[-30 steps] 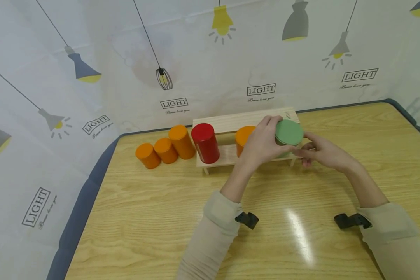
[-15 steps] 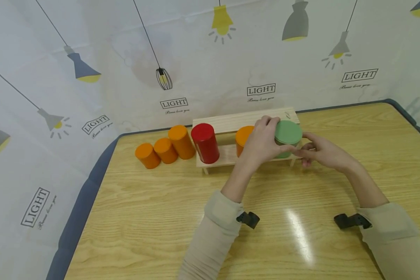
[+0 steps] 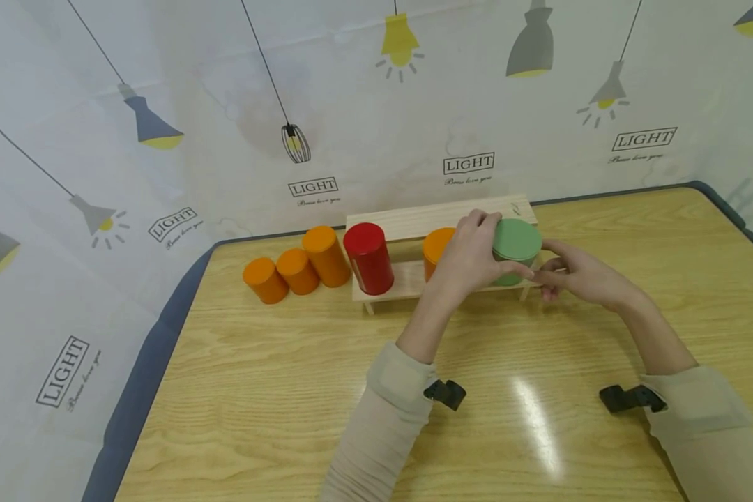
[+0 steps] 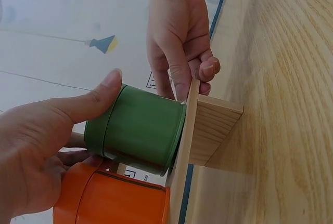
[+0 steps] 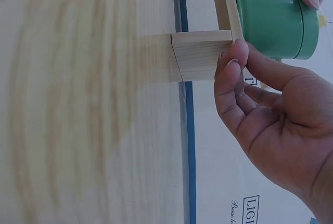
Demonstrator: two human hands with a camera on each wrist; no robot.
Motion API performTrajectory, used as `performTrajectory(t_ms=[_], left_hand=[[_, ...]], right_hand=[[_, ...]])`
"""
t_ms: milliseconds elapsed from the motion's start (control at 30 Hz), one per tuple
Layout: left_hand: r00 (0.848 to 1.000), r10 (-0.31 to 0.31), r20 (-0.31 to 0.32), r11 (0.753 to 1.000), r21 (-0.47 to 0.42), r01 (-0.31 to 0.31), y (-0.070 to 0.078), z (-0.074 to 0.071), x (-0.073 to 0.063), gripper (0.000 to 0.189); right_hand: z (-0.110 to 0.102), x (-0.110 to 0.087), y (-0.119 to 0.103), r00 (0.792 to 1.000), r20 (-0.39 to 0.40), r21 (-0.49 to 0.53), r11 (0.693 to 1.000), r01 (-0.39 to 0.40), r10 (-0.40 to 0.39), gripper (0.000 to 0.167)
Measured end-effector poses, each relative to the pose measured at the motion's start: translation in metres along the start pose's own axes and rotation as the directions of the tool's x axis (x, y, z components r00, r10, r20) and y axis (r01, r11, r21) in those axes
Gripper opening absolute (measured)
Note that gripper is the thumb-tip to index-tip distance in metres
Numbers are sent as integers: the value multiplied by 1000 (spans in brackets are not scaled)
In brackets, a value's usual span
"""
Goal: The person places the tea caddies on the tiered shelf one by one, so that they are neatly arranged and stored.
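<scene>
Across the upper frame, a white backdrop [image 3: 351,84] is printed with lamps; below, a wood-grained table [image 3: 257,390] is shown.

Head view looking down, wrist views close, turned sideways, sharing green canister [image 4: 141,126]

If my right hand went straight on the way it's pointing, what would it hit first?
Your right hand seems to pinch the wooden shelf at its end; straight past that, the green canister looks first in line, though the gap is unclear.
</scene>
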State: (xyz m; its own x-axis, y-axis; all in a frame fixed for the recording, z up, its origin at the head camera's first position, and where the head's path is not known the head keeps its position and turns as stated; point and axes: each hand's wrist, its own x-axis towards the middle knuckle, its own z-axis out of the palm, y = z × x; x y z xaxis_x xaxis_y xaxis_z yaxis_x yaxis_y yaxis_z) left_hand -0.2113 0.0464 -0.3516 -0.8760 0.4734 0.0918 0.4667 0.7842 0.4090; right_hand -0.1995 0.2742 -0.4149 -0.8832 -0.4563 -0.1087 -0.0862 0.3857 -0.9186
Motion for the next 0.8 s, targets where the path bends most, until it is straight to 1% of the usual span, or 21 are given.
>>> performTrajectory(t_ms=[133, 400, 500, 567, 733, 800], left_hand=[[1000, 3, 11, 1000, -15, -3, -1, -1, 0, 93], [999, 37, -13, 988, -147, -39, -8, -3, 0, 97], [998, 43, -41, 984, -170, -49, -9, -6, -3, 97], [996, 59, -71, 982, -173, -70, -10, -8, -6, 93], [982, 112, -150, 975, -175, -137, -11, -16, -14, 77], [977, 121, -173, 970, -186, -153, -11, -20, -18, 72]], right_hand=[[0, 0, 0, 1000, 0, 3, 1000, -1, 1, 64], [1, 0, 1, 1000, -1, 6, 1000, -4, 4, 64], [2, 0, 0, 1000, -1, 3, 1000, -11, 11, 65], [2, 0, 0, 1000, -2, -4, 1000, -13, 13, 65], [2, 0, 1, 1000, -9, -16, 1000, 0, 0, 64], [2, 0, 1, 1000, -11, -13, 1000, 3, -3, 64]])
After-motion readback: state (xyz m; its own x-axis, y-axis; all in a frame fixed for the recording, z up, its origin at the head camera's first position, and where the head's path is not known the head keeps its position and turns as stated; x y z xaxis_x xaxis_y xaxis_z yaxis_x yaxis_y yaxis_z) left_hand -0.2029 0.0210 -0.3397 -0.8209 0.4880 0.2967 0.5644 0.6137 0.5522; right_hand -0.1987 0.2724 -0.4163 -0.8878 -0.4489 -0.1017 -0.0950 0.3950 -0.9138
